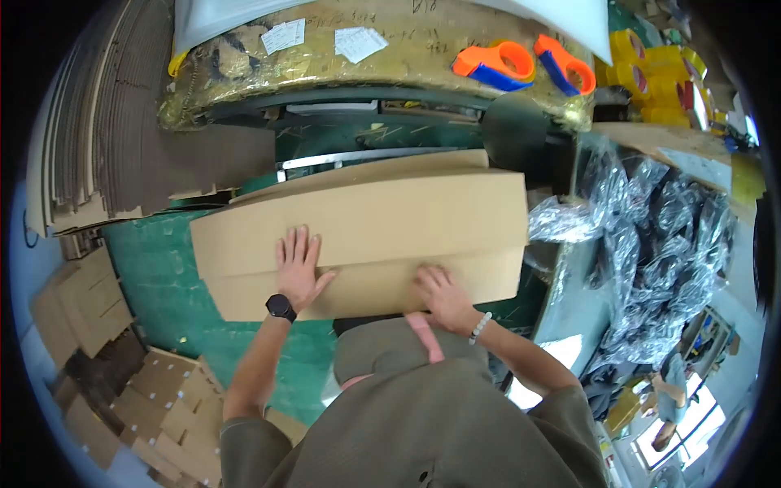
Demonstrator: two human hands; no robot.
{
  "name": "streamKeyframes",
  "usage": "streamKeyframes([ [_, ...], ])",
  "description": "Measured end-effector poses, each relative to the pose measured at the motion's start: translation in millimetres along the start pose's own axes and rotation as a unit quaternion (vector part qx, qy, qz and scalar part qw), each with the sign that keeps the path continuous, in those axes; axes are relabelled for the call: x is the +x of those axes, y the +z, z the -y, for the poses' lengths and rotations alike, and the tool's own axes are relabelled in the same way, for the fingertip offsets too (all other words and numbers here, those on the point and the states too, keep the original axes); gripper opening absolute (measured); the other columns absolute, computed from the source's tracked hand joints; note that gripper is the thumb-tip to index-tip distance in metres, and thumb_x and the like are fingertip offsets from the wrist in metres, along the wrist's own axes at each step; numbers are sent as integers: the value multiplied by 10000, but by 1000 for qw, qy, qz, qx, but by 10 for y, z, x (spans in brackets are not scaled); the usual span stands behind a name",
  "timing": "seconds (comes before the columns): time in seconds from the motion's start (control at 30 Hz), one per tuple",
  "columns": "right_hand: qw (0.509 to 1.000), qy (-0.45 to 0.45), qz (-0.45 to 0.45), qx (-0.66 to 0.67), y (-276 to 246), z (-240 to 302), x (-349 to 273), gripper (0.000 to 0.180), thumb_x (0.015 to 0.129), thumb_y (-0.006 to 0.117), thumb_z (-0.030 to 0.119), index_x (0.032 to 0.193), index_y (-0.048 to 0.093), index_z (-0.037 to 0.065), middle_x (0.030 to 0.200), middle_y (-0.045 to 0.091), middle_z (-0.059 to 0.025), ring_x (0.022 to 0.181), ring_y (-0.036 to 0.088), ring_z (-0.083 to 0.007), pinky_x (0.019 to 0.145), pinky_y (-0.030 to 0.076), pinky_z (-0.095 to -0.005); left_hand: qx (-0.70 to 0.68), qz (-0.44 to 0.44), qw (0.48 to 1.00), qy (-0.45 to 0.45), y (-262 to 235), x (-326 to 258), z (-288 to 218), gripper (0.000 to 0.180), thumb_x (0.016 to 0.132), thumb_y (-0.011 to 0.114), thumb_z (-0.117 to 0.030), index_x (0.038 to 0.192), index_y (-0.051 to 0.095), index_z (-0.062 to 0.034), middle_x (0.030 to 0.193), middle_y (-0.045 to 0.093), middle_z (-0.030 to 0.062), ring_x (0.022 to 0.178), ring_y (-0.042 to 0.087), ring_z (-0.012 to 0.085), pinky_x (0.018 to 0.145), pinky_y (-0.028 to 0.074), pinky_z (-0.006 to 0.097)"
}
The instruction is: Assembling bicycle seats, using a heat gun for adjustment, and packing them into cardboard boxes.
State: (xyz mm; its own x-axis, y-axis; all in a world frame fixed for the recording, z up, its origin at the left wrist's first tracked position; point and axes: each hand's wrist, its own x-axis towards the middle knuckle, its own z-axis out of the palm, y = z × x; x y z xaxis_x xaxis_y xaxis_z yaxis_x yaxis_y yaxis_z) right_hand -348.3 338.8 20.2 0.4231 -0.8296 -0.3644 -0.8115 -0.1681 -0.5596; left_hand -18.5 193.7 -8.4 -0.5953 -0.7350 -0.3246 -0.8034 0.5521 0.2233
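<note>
A brown cardboard carton (pixel 390 215) lies across in front of my body, with a crease running along its length and another cardboard layer showing behind its far edge. My left hand (pixel 299 268) is flat on it left of the middle, fingers spread and thumb out to the side; a dark watch is on that wrist. Right of the middle, my right hand (pixel 443 297) rests on the near part of the cardboard. Its fingers are slightly bent and a little blurred, and nothing shows in them. A beaded bracelet circles the right wrist.
Beyond the carton stands a tape-covered workbench (pixel 407 65) with two orange-and-blue tape dispensers (pixel 495 67) and paper slips (pixel 359 44). Flat cardboard stacks (pixel 122 122) fill the left. Plastic-wrapped goods (pixel 667 244) lie right, below yellow tape rolls (pixel 651 73). Another person (pixel 671 390) is at the lower right.
</note>
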Motion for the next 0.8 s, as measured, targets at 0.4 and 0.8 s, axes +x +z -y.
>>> streamKeyframes([
  [0.4,893,171,-328,-256,-2247,-2324,1640,564,791,704,93,1309,495,15,1222,563,-216,1168,511,-403,1019,415,-462,-67,-47,996,-20,291,-22,110,635,925,553,-481,1446,459,-131,1583,276,162,1466,206,390,1160,153,601],
  [0.8,957,179,21,226,-1923,308,2610,852,800,733,233,1495,298,2,1252,604,-190,1090,601,-241,959,472,-335,-149,-78,986,-2,391,-17,231,580,912,572,-481,1394,525,-161,1527,373,130,1442,270,362,1130,226,609],
])
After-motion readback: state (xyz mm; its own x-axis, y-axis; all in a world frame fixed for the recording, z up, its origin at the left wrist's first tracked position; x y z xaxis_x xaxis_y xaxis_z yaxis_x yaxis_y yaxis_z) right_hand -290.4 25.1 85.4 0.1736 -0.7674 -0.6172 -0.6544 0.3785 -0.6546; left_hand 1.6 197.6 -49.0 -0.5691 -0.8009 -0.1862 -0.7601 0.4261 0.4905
